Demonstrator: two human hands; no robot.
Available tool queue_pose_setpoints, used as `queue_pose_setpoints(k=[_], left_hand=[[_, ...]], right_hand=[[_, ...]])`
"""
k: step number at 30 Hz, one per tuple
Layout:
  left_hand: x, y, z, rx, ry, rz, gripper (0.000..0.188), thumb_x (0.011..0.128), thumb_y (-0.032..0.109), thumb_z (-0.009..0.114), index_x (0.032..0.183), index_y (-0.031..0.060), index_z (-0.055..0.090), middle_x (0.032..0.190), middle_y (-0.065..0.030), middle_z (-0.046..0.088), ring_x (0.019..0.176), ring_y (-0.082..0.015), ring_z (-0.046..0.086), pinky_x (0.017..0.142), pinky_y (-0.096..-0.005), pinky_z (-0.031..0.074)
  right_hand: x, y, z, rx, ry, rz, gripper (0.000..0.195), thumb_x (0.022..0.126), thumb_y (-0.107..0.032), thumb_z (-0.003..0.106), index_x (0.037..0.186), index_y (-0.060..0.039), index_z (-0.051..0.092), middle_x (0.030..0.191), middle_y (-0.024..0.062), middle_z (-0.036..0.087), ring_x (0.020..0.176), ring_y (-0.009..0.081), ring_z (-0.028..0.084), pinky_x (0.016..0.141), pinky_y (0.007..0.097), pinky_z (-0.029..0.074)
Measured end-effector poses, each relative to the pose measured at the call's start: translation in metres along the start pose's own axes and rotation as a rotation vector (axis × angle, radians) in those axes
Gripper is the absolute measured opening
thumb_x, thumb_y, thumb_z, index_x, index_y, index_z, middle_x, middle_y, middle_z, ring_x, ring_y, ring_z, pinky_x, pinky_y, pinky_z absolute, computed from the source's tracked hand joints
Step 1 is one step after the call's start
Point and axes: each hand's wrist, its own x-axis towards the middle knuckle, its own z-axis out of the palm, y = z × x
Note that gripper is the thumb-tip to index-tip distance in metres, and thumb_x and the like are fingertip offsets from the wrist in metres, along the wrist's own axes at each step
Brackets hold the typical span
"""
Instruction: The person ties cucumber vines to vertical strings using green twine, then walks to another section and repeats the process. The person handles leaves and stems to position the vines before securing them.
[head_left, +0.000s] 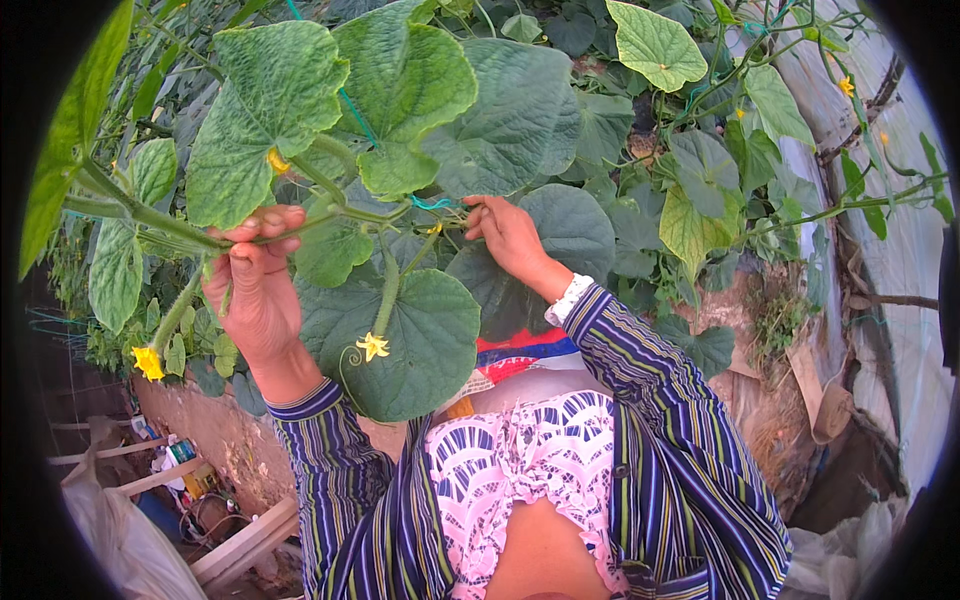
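Observation:
My left hand (259, 292) grips the stem of a cucumber vine (180, 227) between thumb and fingers. Just below it a small cucumber (178, 311) hangs with a yellow flower (148, 363) at its tip. Further along the vine, my right hand (510, 236) has its fingertips closed at a thin stalk beside the teal twine (431, 203); exactly what they pinch is too small to tell. Between my hands hangs a second young cucumber (388, 289), its pale yellow flower (373, 346) in front of a broad leaf (420, 352). Large leaves (262, 112) rise above my left hand.
More cucumber vines (697, 172) crowd the far side and right. Clear plastic sheeting (892, 247) covers the right wall, with a rolled strap (831, 416) near its foot. At lower left, wooden bars (247, 544) stand by a heap of bottles and containers (187, 465).

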Motion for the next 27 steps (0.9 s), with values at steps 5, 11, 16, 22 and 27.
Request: queue_pose_setpoints(k=[5,11,16,22,27], left_hand=[[0.0,0.002,0.012,0.024,-0.028,-0.012,0.025,0.091,0.026,0.057,0.104,0.0051,0.059,0.096,-0.0079,0.059,0.096,-0.0256,0.056,0.073,-0.0285,0.046],[0.004,0.0,0.009,-0.016,-0.06,-0.006,0.025,0.091,0.026,0.056,0.104,0.0054,0.058,0.096,-0.0081,0.058,0.096,-0.0253,0.055,0.073,-0.0279,0.045],[0.0,-0.001,-0.007,-0.035,0.036,0.0,0.023,0.091,0.024,0.057,0.104,0.0055,0.058,0.095,-0.0067,0.056,0.094,-0.0235,0.053,0.072,-0.0273,0.043],[0.002,-0.005,-0.011,-0.128,0.083,-0.02,0.021,0.091,0.023,0.057,0.102,0.0058,0.058,0.091,-0.0045,0.054,0.091,-0.0205,0.05,0.071,-0.026,0.041],[0.007,-0.008,-0.005,-0.133,0.066,-0.022,0.02,0.092,0.021,0.056,0.103,0.0051,0.059,0.092,-0.0053,0.057,0.091,-0.0207,0.054,0.072,-0.0261,0.044]], right_hand=[[0.017,-0.005,0.003,-0.01,-0.141,0.127,0.03,0.088,-0.015,0.043,0.113,-0.002,0.054,0.074,0.0088,0.063,0.064,0.0205,0.063,0.061,0.0348,0.048],[0.02,0.013,-0.006,-0.086,-0.19,0.138,0.026,0.091,-0.022,0.046,0.108,-0.0053,0.058,0.075,0.0113,0.064,0.064,0.0275,0.062,0.06,0.0375,0.047],[-0.003,-0.027,-0.037,-0.605,-0.01,-0.214,0.028,0.091,-0.03,0.048,0.077,-0.0068,0.057,0.068,0.0141,0.06,0.069,0.036,0.059,0.058,0.0462,0.043],[-0.025,0.05,-0.08,-1.102,-0.35,0.14,0.035,0.088,-0.04,0.049,0.081,-0.0102,0.065,0.075,0.0111,0.065,0.075,0.0322,0.063,0.063,0.0446,0.047],[-0.022,0.043,-0.086,-1.138,-0.345,0.236,0.033,0.088,-0.041,0.049,0.085,-0.0132,0.067,0.074,0.0095,0.066,0.073,0.0307,0.064,0.062,0.0441,0.047]])
